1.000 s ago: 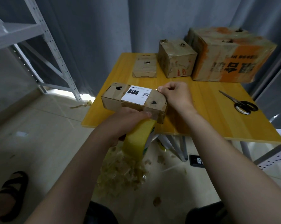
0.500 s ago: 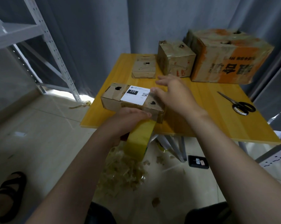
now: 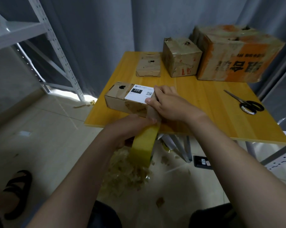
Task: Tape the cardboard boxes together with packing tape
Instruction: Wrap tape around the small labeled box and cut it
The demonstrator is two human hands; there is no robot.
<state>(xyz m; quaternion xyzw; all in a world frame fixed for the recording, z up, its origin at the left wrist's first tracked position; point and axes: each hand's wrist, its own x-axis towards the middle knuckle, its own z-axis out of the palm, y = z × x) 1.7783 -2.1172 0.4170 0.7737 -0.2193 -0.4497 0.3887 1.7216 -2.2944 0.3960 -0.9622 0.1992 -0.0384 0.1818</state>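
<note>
One box lies near-left on the worktop. The right hand, clenched at its far corner a second ago, now presses flat on top, likely to seal it; the left hand grips the roll below the near edge.

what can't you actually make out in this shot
All in the head view:
- Right end of the labelled box: covered by the right hand, so any tape there is unseen.
- Where the tape roll meets the box: hidden by the left hand gripping the roll.
- Small print on the white label: too small to read.
- Dark device on the floor: too small to identify.
</note>
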